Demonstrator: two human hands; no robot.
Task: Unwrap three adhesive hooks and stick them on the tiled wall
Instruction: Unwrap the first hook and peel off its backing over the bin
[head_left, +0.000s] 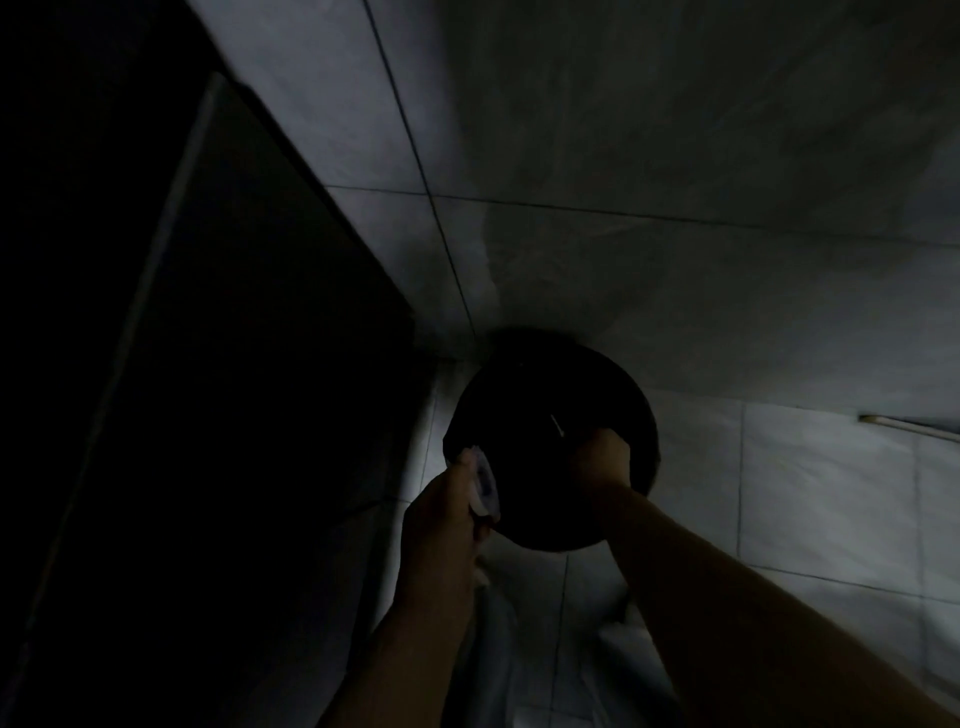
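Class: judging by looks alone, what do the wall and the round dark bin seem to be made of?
Wall: glazed ceramic or stone tile, probably; a faint sheen and thin straight grout lines. Round dark bin: possibly plastic; black and smooth-rimmed, but the light is too dim to be sure.

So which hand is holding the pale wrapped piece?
The left hand: its grip pinches the pale wrapped piece. The right hand reaches into the dark round bin.

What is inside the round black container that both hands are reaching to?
The right hand reaches into the black container; its fingers are hidden there. The interior is too dark to see any contents. The left hand grips a pale packet at its rim.
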